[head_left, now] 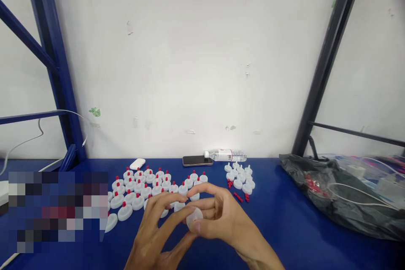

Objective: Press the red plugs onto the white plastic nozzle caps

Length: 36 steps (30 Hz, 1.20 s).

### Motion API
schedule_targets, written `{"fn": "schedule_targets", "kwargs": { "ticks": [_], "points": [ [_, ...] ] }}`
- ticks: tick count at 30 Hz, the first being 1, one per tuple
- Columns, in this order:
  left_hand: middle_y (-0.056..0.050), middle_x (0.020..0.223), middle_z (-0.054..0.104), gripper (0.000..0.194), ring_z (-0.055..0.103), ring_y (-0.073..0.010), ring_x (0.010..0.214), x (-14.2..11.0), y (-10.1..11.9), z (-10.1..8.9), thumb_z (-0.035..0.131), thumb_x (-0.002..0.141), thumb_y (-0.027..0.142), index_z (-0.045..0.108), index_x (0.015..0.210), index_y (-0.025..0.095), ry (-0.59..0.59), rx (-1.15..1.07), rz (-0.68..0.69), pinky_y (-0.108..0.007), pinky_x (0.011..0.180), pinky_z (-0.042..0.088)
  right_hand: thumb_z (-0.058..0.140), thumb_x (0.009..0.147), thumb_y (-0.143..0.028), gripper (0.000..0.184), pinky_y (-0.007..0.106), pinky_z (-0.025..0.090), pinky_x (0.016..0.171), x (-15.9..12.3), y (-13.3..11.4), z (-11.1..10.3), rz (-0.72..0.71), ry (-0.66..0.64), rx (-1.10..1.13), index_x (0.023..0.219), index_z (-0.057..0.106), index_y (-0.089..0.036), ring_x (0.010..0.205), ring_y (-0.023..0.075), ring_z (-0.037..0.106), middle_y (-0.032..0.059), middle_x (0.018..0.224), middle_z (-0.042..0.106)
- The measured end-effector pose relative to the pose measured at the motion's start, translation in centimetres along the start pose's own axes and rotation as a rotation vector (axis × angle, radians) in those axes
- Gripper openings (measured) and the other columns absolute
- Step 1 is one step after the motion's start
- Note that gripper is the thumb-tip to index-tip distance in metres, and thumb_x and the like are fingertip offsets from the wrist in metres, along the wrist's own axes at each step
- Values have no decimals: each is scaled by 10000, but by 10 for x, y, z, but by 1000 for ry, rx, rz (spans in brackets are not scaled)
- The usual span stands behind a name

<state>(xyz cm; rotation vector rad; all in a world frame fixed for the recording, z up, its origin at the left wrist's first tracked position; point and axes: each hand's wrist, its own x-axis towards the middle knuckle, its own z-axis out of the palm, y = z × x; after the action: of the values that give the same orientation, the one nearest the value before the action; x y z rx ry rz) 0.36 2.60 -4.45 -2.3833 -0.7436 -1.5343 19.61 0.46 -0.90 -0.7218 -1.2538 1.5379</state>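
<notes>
Head: blue tabletop (272, 206), white wall (190, 59).

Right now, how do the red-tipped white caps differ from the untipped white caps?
The red-tipped white caps end in red; the untipped white caps show only white. The red-tipped white caps spread out widely; the untipped white caps bunch in a smaller group. Both are round, on the blue table.

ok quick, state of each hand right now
Left hand: curled beside the white cap; grip cannot be told.
Right hand: closed, holding the white cap.
</notes>
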Motion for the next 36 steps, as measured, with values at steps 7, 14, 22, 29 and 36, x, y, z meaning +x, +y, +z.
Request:
{"fn": "schedule_targets", "kwargs": {
  "ticks": [7,14,22,29,36],
  "points": [
    [-38,1063,690,251,646,-211,1026,4,1,3,681,948,261,630,1194,265,-101,-80,-16,-326,884,587,878,772,-385,425,226,525,717,-5,-3,3,19,-3,-159,1047,605,-211,768,127,698,21,928,777],
    [13,988,740,429,697,-213,930,-10,-1,17,700,770,87,614,1146,273,-367,-28,0,-329,837,628,577,989,-505,302,318,506,774,-16,-23,-46,-56,378,-1060,1055,715,-244,857,233,743,44,931,802],
    [26,1009,755,596,729,-207,906,-22,-7,23,645,828,93,523,1376,294,-431,26,5,-346,817,663,458,994,-222,380,360,486,856,-38,-20,-159,234,648,-1463,1267,721,-196,1073,306,728,115,1140,790],
    [-38,1091,737,364,734,-236,995,-24,-16,28,567,895,124,651,1219,269,-435,108,18,-365,812,674,643,916,-289,105,299,451,697,-39,-24,-152,343,752,-1440,976,726,-264,847,249,748,36,962,810],
    [-83,1189,722,318,732,-256,1086,-21,-13,26,548,969,255,641,1273,270,-307,189,41,-377,852,669,630,903,-232,96,303,445,698,-37,-34,-135,274,850,-1423,867,715,-256,867,250,732,40,923,803]
  ]
}}
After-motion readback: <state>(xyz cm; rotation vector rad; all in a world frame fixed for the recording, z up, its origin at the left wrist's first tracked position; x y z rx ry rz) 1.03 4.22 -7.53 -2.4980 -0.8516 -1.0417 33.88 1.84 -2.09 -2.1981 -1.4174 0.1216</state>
